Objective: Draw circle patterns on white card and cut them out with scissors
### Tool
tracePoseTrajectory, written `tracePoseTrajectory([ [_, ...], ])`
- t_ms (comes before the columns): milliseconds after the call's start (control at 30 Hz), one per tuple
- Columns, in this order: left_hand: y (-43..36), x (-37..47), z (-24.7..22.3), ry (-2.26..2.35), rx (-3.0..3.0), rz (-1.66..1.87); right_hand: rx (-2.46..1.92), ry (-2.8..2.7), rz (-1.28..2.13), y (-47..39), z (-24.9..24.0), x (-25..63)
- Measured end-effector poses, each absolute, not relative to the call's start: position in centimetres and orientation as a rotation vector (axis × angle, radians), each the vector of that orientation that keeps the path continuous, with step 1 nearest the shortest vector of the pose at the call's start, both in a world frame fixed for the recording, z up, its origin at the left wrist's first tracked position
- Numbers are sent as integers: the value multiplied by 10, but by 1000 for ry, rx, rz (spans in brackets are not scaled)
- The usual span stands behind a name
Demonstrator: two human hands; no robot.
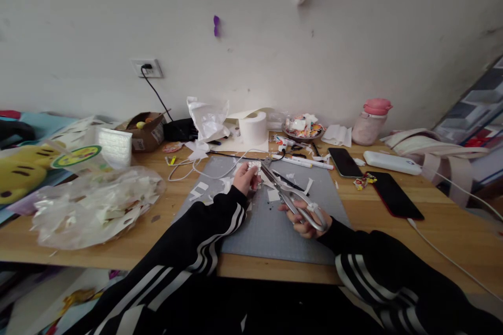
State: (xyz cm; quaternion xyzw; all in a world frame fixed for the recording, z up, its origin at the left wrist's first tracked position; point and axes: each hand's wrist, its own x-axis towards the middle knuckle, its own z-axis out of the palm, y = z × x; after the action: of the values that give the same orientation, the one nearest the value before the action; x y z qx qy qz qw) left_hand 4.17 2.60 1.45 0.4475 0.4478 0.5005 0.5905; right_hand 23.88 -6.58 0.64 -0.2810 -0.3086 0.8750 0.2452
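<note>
My left hand (246, 179) is closed on a small white patterned piece (255, 166) above the grey cutting mat (251, 238). Silver scissors (288, 196) are held in my right hand (301, 220), its fingers wrapped round the handles. The blades point up and left, with their tips close to the white piece; whether they touch it cannot be made out. White paper scraps (273, 195) lie on the mat between and around my hands. A dark slim pen-like tool (288, 181) rests just beyond the scissors.
Markers (302, 161) lie at the mat's far edge, behind them a tissue roll (252, 128) and a bowl of scraps (304, 126). Two phones (396, 194), a power bank (392, 163) and a pink bottle (369, 123) are on the right; a plastic bag (96, 207) is left.
</note>
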Motion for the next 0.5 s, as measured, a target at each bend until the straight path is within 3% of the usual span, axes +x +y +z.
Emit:
tracePoseTrajectory([
  [500,27,42,15,1183,1049,1139,-755,-876,2378,-68,9,238],
])
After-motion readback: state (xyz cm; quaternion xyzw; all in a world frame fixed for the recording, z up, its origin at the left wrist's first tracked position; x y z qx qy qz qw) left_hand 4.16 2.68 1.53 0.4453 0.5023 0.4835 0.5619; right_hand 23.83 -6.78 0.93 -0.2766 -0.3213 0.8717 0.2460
